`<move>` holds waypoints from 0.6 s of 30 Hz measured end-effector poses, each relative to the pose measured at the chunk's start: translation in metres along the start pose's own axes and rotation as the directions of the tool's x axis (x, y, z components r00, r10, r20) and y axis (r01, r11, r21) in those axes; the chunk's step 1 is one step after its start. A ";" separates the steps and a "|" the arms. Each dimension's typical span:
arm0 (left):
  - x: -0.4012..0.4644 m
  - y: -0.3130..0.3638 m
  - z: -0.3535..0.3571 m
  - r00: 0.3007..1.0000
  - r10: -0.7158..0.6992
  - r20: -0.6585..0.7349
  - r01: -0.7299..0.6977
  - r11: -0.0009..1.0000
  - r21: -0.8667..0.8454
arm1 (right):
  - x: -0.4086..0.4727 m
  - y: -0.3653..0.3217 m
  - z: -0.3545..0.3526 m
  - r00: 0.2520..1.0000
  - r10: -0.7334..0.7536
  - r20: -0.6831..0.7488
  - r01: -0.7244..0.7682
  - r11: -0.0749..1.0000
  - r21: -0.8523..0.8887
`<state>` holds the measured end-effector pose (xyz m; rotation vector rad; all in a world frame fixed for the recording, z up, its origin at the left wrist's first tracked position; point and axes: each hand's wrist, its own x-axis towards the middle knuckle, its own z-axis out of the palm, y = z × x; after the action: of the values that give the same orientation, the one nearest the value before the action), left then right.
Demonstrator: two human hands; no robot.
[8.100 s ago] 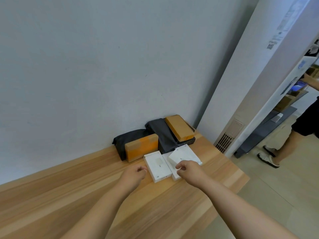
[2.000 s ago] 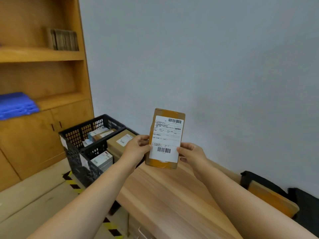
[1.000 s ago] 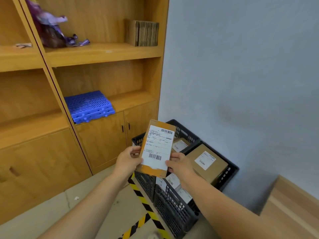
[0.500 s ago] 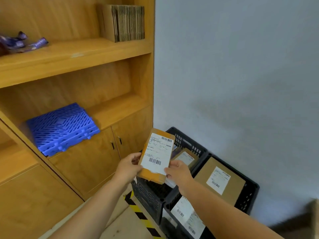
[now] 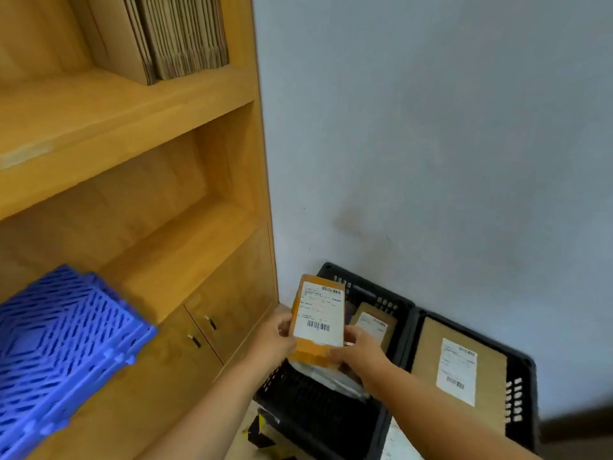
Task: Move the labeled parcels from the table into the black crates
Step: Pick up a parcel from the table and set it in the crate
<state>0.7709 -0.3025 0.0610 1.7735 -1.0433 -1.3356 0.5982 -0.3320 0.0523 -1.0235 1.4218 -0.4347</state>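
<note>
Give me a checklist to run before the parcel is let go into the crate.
1. Both hands hold the parcel: ok, left hand on its left edge, right hand at its lower right.
2. Label faces up: ok.
3. Parcel is over the left crate: ok.
4. Room in that crate: cannot tell, another parcel and a wrapped item lie under it.
5. Right crate free: not ok, a big box fills it.
</note>
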 end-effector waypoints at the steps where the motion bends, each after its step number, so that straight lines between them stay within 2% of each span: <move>1: 0.016 -0.002 -0.008 0.999 -0.012 0.048 0.011 1.000 0.012 | 0.010 -0.003 0.008 1.000 0.016 -0.010 -0.015 0.999 0.037; 5: 0.078 -0.019 -0.029 0.979 -0.074 0.188 0.049 0.990 0.132 | 0.046 -0.009 0.034 0.995 0.067 -0.073 -0.058 0.990 0.126; 13: 0.168 -0.063 -0.006 0.946 -0.157 0.283 0.037 0.921 0.388 | 0.127 0.035 0.043 0.950 0.231 -0.212 -0.241 0.970 -0.022; 18: 0.221 -0.088 0.025 0.943 -0.144 0.301 -0.024 0.871 0.491 | 0.184 0.065 0.034 0.930 0.242 -0.277 -0.277 0.957 -0.091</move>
<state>0.7982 -0.4608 -0.1161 1.9915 -1.6432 -1.5414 0.6395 -0.4310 -0.1147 -0.8847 1.8189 -0.2933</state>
